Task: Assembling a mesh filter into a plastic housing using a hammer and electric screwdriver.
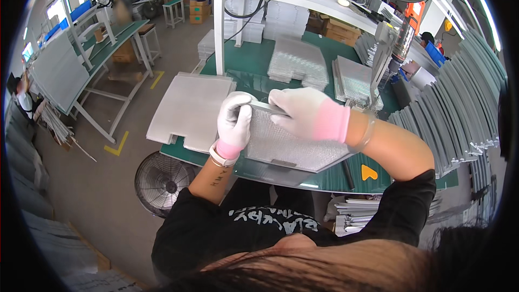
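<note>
Both of my hands wear white gloves with pink cuffs. My left hand is closed at the far left corner of a silver mesh panel, its fingers curled around the end of a pale metal edge strip. Beside it, my right hand pinches the same strip further along, with its palm above the panel. The strip runs along the panel's far edge; how far it is seated on that edge is hidden by my right hand. The panel lies on the green tabletop, close to its front edge.
Mesh sheets are stacked at left, at the back and at right. An orange angled tool lies beside a black bar. An orange power driver hangs at right, near racked grey frames. A floor fan stands left.
</note>
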Demonstrator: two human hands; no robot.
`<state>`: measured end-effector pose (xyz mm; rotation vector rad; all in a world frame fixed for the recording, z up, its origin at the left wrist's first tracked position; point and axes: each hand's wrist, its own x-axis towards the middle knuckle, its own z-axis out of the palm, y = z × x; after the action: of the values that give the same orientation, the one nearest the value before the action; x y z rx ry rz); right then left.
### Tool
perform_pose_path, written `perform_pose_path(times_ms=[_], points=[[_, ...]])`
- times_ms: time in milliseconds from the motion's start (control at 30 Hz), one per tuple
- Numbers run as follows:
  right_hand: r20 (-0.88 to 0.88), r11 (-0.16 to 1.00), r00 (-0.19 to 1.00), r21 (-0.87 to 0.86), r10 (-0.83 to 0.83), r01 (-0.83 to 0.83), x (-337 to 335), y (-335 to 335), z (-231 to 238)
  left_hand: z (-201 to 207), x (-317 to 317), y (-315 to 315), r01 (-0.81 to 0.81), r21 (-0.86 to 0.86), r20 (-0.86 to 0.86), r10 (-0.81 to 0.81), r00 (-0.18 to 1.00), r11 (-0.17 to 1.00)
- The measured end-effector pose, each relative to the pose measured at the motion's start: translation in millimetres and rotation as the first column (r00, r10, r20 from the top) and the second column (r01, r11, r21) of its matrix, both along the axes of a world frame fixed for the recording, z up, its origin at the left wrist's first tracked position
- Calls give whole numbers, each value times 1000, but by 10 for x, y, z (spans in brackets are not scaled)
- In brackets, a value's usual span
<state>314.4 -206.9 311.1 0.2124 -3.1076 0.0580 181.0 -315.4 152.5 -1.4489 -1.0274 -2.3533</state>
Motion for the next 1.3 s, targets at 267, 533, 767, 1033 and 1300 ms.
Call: perform_pose_path(times_ms=[267,533,767,1033,1300], points=[[114,990,989,-98,-94,105,11,-25,-129,-4,29,27,-106,1,-66,106,992,994],[47,996,996,-47,-77,80,30,28,-144,-13,54,-64,130,-57,156,-120,980,990],[-77,996,994,46,-72,76,65,26,-154,15,108,8,108,-43,185,-98,978,993],[-109,994,991,64,-84,91,124,31,-171,10,104,3,103,-64,156,-92,983,993],[94,956,983,261,-160,130,359,190,-41,7,75,41,175,-49,129,-168,977,983]])
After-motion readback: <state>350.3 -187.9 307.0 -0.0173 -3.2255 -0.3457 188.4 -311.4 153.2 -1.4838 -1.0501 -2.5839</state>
